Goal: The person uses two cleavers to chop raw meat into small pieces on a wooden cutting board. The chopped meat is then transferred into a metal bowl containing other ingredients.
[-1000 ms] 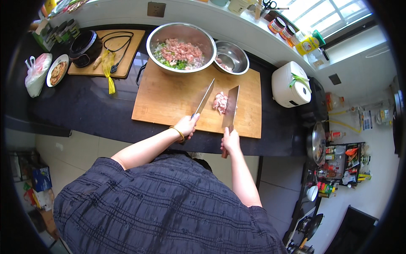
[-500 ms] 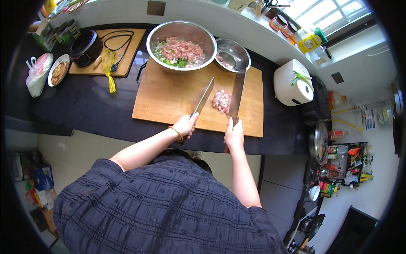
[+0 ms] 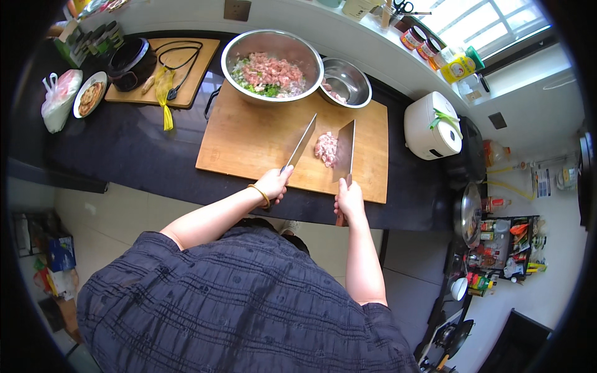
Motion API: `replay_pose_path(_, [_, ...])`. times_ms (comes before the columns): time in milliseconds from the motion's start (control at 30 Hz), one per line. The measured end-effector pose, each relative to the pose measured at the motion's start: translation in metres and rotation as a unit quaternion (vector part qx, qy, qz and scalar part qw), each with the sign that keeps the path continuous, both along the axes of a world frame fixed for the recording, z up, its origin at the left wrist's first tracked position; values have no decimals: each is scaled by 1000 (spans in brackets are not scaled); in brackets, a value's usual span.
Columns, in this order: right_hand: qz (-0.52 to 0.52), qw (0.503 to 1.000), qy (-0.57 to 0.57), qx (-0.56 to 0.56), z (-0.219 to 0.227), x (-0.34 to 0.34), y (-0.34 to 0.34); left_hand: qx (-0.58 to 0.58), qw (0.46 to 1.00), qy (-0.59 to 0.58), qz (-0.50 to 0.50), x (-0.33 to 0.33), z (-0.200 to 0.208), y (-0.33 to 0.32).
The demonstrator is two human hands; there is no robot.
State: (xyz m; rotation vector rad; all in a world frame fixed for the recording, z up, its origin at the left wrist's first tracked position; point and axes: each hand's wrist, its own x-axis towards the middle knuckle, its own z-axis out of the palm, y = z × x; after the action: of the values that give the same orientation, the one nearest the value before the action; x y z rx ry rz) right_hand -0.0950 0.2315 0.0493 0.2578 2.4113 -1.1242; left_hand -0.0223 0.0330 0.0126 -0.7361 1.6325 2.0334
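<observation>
My left hand (image 3: pixel 273 185) is closed round the handle of a knife (image 3: pixel 302 143), its blade slanting up and right over the wooden cutting board (image 3: pixel 242 140). In my right hand (image 3: pixel 349 200) is a cleaver (image 3: pixel 345 150) with a brown handle, its broad blade beside a small heap of chopped raw meat (image 3: pixel 326 149). The heap lies on the board between the two blades. Behind it, at the board's far edge, stands a large steel bowl (image 3: pixel 314 51) with minced meat, chopped greens and pale diced bits. A smaller steel bowl (image 3: pixel 356 87) with some meat in it is to its right.
Farther left are a second board (image 3: pixel 134 94) with a dark pot (image 3: pixel 132 62) and a cord, a plate of food (image 3: pixel 91 94) and a plastic bag (image 3: pixel 61 102). A white rice cooker (image 3: pixel 429 127) stands right of the board. Jars (image 3: pixel 413 38) line the windowsill.
The cleaver in my right hand has tipped so that more of its broad face shows, and its tip has come away from the small bowl. My left hand stays almost in place.
</observation>
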Motion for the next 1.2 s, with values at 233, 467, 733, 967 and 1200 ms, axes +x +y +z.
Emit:
replay_pose_path(233, [1,1000,-17,18,-13,8,2,-4,1000,-1,10,-2,-1,3])
replay_pose_path(467, [-10,1000,-7,7,-21,12,13,1,1000,-1,5,-3,0,5])
replay_pose_path(733, [6,993,116,13,2,25,-8,1,1000,2,9,-5,-4,4])
replay_pose_path(967, [37,999,17,-33,30,4,-9,0,1000,2,26,-2,-6,2])
replay_pose_path(1200, [27,999,-32,-21,0,3,-15,-6,1000,4,23,3,-1,1])
